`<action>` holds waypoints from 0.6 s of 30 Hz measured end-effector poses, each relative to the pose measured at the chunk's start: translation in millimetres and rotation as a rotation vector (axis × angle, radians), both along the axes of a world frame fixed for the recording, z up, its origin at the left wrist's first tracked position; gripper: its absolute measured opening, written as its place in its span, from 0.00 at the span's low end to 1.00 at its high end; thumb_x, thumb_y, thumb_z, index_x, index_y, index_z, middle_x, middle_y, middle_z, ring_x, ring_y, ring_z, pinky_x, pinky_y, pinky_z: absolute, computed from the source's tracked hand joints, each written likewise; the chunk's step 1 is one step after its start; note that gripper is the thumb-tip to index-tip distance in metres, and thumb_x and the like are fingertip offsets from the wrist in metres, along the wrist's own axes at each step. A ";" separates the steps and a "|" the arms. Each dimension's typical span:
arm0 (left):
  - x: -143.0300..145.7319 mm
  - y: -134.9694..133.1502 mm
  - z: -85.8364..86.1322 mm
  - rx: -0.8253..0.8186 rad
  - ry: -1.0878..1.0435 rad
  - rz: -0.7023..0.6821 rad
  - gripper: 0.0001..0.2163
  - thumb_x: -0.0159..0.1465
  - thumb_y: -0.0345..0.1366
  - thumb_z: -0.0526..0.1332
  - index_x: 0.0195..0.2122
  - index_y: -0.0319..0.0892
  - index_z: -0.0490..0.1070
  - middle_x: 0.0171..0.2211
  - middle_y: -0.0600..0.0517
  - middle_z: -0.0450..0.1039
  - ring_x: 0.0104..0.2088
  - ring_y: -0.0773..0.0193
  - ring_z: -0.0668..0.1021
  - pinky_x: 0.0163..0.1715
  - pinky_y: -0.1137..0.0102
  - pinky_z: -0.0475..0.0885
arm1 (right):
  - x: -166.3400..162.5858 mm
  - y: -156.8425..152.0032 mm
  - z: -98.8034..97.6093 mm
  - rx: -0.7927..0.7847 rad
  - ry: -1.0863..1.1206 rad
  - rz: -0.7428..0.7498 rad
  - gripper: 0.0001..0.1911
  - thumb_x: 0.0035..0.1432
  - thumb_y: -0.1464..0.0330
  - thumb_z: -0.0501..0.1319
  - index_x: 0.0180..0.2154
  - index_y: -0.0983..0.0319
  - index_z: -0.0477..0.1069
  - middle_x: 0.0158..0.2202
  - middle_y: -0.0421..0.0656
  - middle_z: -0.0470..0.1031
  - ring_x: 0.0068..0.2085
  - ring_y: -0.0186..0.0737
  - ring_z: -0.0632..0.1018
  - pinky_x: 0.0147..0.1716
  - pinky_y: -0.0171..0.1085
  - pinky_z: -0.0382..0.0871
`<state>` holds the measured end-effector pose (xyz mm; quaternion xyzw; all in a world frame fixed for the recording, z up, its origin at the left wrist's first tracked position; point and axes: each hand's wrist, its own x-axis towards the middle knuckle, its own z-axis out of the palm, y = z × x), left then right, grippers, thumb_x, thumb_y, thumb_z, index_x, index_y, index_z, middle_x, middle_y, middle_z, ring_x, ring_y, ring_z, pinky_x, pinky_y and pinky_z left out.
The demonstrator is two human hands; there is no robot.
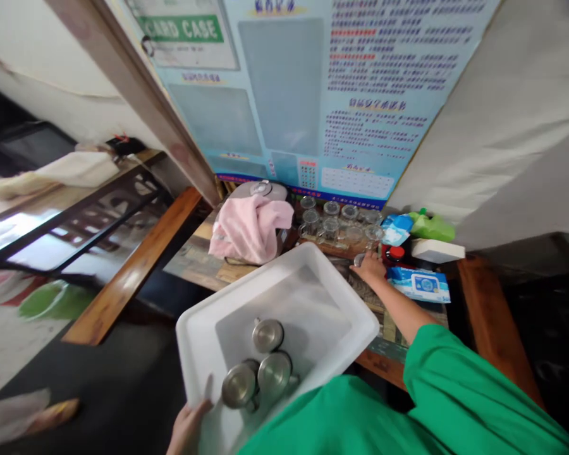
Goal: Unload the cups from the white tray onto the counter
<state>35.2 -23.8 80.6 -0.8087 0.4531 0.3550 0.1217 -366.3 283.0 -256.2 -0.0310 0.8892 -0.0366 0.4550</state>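
My left hand grips the near left rim of a white plastic tub, thumb over the edge. Inside the tub, toward its near left part, three metal mugs stand close together. Out over the wooden table, beyond the tub's right side, my right hand has its fingers closed around a small greyish round-topped thing; its kind is not clear. Just behind that hand stand several clear glass mugs in rows.
A pink towel drapes over a rice cooker on the table's left. Right of my right hand are a red-capped jar, a blue wipes pack and a white box. Wooden benches flank the table; a poster hangs behind.
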 end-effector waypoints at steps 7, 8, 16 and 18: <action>-29.1 16.8 4.6 -0.097 0.044 0.032 0.15 0.43 0.27 0.67 0.34 0.33 0.74 0.19 0.49 0.75 0.17 0.62 0.74 0.18 0.72 0.68 | 55.1 -53.3 73.7 -0.701 0.078 0.273 0.25 0.62 0.63 0.62 0.57 0.69 0.70 0.60 0.61 0.69 0.62 0.59 0.70 0.61 0.54 0.67; -27.1 16.6 4.3 -0.098 0.062 0.027 0.17 0.42 0.27 0.67 0.36 0.33 0.74 0.20 0.50 0.75 0.18 0.62 0.74 0.19 0.72 0.68 | 78.9 -70.6 91.7 -0.898 -0.025 0.354 0.27 0.59 0.66 0.66 0.59 0.66 0.70 0.62 0.57 0.69 0.63 0.57 0.70 0.63 0.52 0.67; 8.9 19.5 7.2 -0.061 0.088 0.003 0.22 0.40 0.35 0.73 0.37 0.35 0.74 0.20 0.50 0.76 0.20 0.59 0.76 0.21 0.69 0.70 | 195.0 -176.5 164.9 -1.196 -0.269 0.717 0.39 0.43 0.83 0.67 0.55 0.47 0.73 0.69 0.38 0.64 0.66 0.51 0.68 0.58 0.56 0.72; 16.5 19.1 12.4 -0.017 0.029 0.000 0.20 0.41 0.36 0.73 0.36 0.36 0.74 0.20 0.50 0.76 0.19 0.58 0.76 0.20 0.67 0.69 | 176.7 -171.6 170.3 -1.178 -0.258 0.750 0.41 0.41 0.82 0.70 0.56 0.48 0.73 0.69 0.39 0.64 0.65 0.49 0.70 0.55 0.50 0.75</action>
